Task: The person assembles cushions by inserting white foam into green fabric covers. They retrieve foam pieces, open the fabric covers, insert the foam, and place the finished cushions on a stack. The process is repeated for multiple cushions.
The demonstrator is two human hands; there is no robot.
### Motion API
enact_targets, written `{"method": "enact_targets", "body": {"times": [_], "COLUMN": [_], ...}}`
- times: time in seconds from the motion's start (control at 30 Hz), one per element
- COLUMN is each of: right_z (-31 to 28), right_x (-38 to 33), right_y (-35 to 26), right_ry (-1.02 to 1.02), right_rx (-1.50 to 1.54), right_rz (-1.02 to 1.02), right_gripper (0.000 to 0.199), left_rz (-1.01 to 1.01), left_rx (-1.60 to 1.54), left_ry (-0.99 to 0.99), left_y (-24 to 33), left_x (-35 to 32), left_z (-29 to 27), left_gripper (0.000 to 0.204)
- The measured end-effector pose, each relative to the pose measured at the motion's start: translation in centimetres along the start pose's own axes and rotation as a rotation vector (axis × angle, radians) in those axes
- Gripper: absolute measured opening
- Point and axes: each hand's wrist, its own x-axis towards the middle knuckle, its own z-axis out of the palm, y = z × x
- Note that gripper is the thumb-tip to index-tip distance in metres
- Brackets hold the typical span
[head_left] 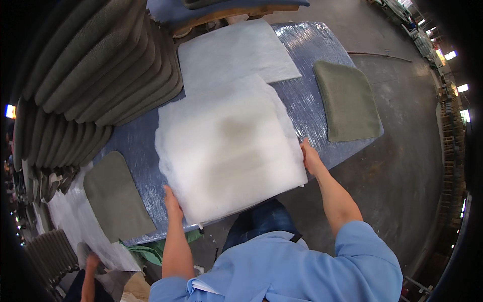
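Observation:
A thick white pad of fluffy batting (201, 166) lies in front of me, its near edge overhanging the table's front. Through its middle a darker, greyish patch shows. My left hand (172, 204) grips the pad's near left side, thumb up along the edge. On the opposite side, my right hand (310, 158) holds the right edge, fingers partly hidden against it. Beyond the pad lies a flat white batting sheet (236, 48), partly covered by it. Grey-green cushion pieces rest on either side, one at the right (348, 103) and another at the left (116, 196).
Tall stacks of grey-green cushions (115, 65) crowd the left. The table (312, 45) wears shiny blue plastic film. Green cloth (151, 251) hangs at its front edge. At the lower left another person's hand (92, 261) is near more stacked cushions (53, 254).

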Motion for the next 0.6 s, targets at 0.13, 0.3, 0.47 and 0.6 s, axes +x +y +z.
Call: {"method": "enact_targets", "body": {"times": [0.13,0.3,0.47,0.6], "right_z": [-0.6,0.5,-0.5,-1.3], "right_x": [-3.3,-2.9,-2.4,-1.5], "right_y": [3.0,5.5,5.7,6.2], "right_ry": [0.106,0.270,0.428,0.476], "right_rx": [-0.232,-0.293,-0.488,-0.539], "right_rz": [-0.039,-0.330,-0.538,-0.542], "right_gripper": [0.042,0.038,0.041,0.042], "left_rz": [-0.055,0.084,0.200,0.291], "left_rx": [0.185,0.112,0.239,0.442], "left_ry": [-0.093,-0.049,0.008,0.043], "left_y": [-1.2,-3.7,-4.2,-4.0], "left_x": [-3.0,-3.3,-2.5,-1.2], "left_z": [-2.7,-2.1,-2.5,-3.0], "left_gripper": [0.061,0.052,0.049,0.048]}}
